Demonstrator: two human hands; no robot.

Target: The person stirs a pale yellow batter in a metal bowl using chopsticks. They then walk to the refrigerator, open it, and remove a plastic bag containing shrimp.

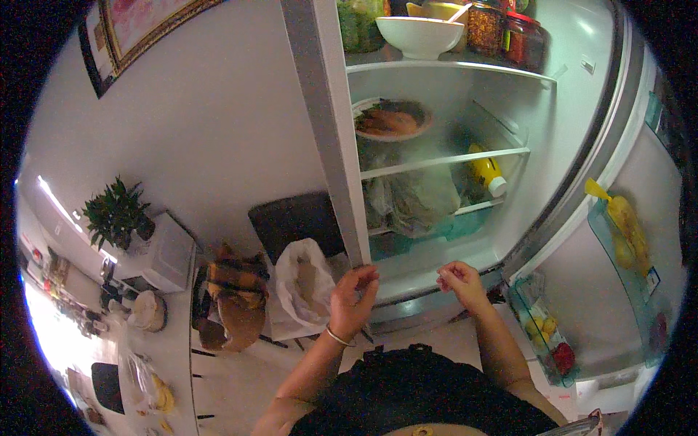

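Observation:
In front of the open fridge [436,291], my two hands are held apart at its lower front edge. My left hand [354,301], with a bangle at the wrist, has its fingers loosely bent and a gap between thumb and fingers, holding nothing. My right hand [464,285] has its fingers curled in, and nothing shows in them. On the shelves beyond are a bowl of orange-brown food [392,123], a cloudy plastic bag [422,200] and a yellow bottle with a white cap [486,171] lying tilted. A white bowl [420,35] stands on the top shelf.
The fridge door at right bears a yellow bag [627,229] and a bin [534,334] with yellow and red items. Left of me are a white sack [304,287], a dark chair [298,218], a brown bag [236,305] and a white table [171,363]. Jars [486,27] crowd the top shelf.

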